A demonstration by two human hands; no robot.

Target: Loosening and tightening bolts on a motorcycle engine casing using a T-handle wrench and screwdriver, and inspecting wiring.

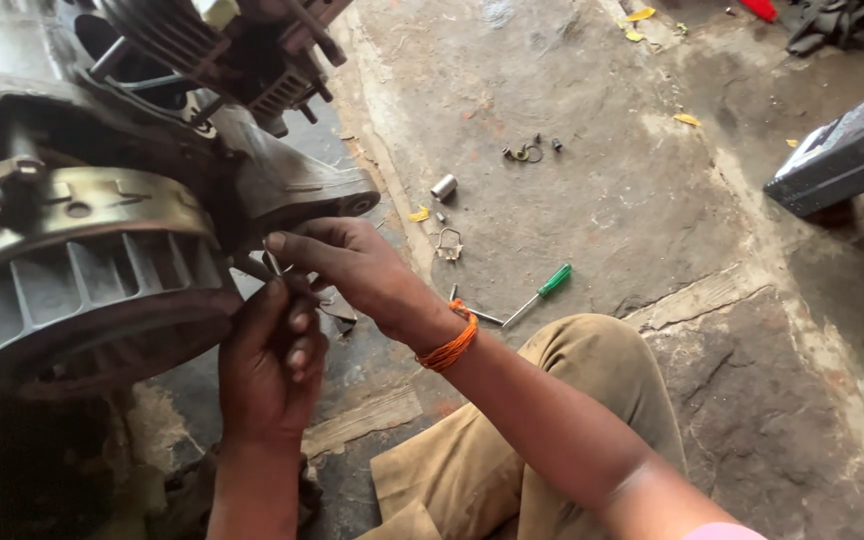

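I see my left hand [270, 365] and right hand [352, 265] pinching together on a thin metal pin [274, 262] beside the greasy grey ribbed engine casing [82, 270] at left, a green-handled screwdriver [540, 293] lying right.

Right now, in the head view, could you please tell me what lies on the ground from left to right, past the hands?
Small metal cylinder → wire clip → cluster of rings and small nuts → green-handled screwdriver → dark case.

A single head-worn camera looks steeply down and forward from close range, over the person's knee [592, 370] onto a stone floor [752, 420].
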